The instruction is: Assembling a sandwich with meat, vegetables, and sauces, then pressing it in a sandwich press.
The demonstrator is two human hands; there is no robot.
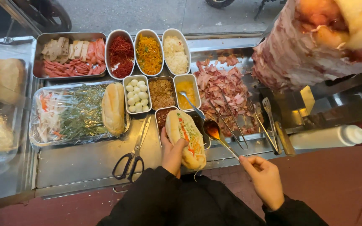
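Note:
My left hand [171,152] holds a split bread roll [186,138] filled with shredded vegetables, low over the steel counter. My right hand [265,180] grips the handle of a long metal spoon [214,132] whose bowl carries red-orange sauce, just right of the roll. Under the spoon stands a small steel tub [164,115] of dark red sauce. Both sleeves are black.
Steel tubs hold quail eggs [136,95], fried shreds [161,93], yellow sauce [187,88] and pickles [148,52]. A whole roll [113,108] lies on a wrapped vegetable tray [70,113]. Scissors [134,155], sliced meat [223,90] with tongs [231,121], a white squeeze bottle [329,137].

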